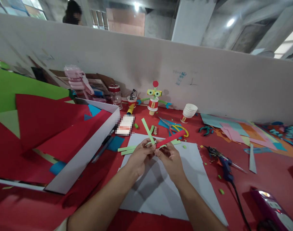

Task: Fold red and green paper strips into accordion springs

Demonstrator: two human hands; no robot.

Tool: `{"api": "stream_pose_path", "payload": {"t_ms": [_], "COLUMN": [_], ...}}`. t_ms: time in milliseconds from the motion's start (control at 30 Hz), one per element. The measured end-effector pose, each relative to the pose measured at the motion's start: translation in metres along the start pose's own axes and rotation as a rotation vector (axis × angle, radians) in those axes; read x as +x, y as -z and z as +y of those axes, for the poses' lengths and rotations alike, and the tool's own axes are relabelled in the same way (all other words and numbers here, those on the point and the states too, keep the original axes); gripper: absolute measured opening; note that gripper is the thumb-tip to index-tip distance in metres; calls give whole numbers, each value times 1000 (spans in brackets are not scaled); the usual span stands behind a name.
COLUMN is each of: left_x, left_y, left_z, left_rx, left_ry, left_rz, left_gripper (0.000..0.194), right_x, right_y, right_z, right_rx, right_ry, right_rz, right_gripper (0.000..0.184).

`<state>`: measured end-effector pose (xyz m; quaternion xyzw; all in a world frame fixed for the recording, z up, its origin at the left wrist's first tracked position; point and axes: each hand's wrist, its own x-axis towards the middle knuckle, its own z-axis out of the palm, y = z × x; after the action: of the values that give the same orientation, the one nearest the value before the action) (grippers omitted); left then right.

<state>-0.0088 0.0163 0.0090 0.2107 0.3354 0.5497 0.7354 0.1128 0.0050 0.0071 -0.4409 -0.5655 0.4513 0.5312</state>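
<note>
Over a white sheet (168, 183) my two hands meet, fingertips nearly touching. My left hand (143, 155) is closed on a light green paper strip (147, 130) that points up and to the left. In my right hand (170, 156) a red paper strip (171, 138) is pinched, slanting up to the right. The two strips come together at an angle between my fingers; how they join is hidden. More light green strips (127, 150) lie on the sheet behind my hands. Scissors (172, 126) with yellow handles rest just beyond, and small folded paper springs (153, 129) lie near them.
A box of coloured paper (82, 152) stands at left. A paper-cup figure (153, 102) and stacked cups (189, 111) stand at the back. On the right lie a glue gun (225, 166) with its cord, a purple device (272, 205), pliers (205, 129) and paper sheets (238, 126).
</note>
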Motion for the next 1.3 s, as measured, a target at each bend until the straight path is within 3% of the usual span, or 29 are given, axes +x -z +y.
{"api": "stream_pose_path", "payload": {"t_ms": [133, 233, 467, 600, 700, 767, 933, 1033, 1133, 1300], "left_x": [-3, -6, -6, -7, -6, -4, 0, 1, 0, -4], "left_y": [-4, -5, -6, -6, -4, -2, 0, -1, -2, -2], "left_z": [-4, -4, 0, 0, 0, 0, 1, -1, -3, -1], "left_rx": [207, 280, 239, 227, 181, 124, -14, -49, -59, 28], "left_ry": [-156, -200, -207, -179, -125, -101, -108, -84, -56, -12], "left_rz": [13, 13, -11, -93, -114, -65, 58, 40, 40, 48], "left_gripper": [19, 15, 22, 18, 19, 21, 28, 29, 26, 21], "right_x": [-1, 0, 5, 13, 18, 17, 4, -1, 0, 4], "right_y": [1, 1, 0, 12, 20, 20, 1, -6, -5, 1], "right_z": [-1, 0, 2, 2, 2, 0, 1, 4, 6, 0], "right_rx": [-41, 0, 427, 603, 609, 584, 250, 36, -6, 112], "right_ry": [-46, -116, -371, -463, -434, -353, -108, -48, -34, -115], "right_rz": [153, 243, 204, 285, 346, 341, 63, 70, 100, 64], "right_gripper": [15, 26, 24, 23, 21, 20, 21, 15, 12, 11]}}
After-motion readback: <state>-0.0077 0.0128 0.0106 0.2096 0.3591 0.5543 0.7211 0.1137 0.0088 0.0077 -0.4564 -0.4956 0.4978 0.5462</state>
